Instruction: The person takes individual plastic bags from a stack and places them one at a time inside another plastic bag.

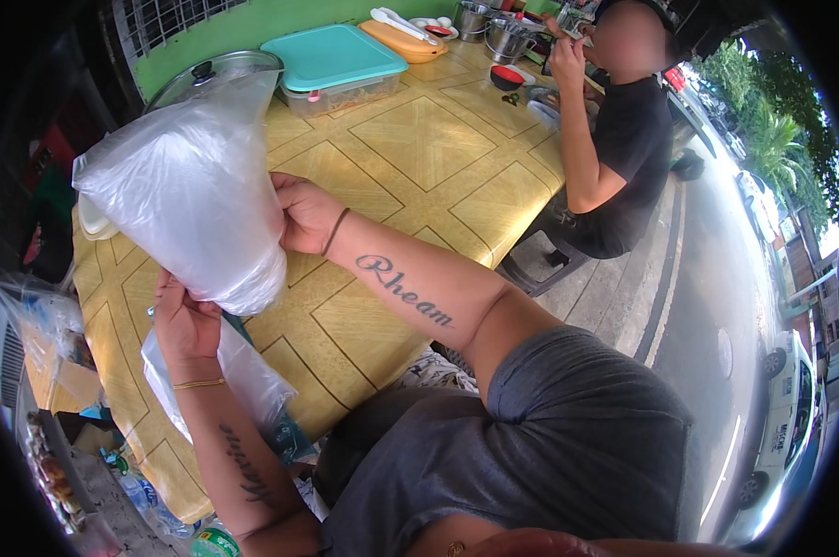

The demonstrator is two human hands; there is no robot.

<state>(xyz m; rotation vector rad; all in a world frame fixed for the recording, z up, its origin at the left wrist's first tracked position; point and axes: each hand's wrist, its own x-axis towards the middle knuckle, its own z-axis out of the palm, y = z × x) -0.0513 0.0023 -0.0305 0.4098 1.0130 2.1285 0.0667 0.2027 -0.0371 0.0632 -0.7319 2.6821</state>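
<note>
A translucent white plastic bag point(190, 188), crinkled and tapering to a bunched lower end, is held up over the table. My left hand point(188, 320) pinches its lower left edge between thumb and fingers. On the other side, my right hand point(309, 212) grips the bag's right edge. Whether anything is inside the bag cannot be made out. More thin plastic bags point(252, 383) lie on the table beneath my left forearm, partly hidden by it. Behind the raised bag shows part of a glass pot lid point(217, 75) with a black knob.
The patterned yellow tabletop point(419, 139) carries a clear food container with a teal lid point(336, 56), an orange container point(405, 43), metal pails point(508, 40) and a red-and-black bowl point(506, 78). A person in a dark shirt point(628, 139) sits at the far right. Plastic bottles point(141, 491) stand below left.
</note>
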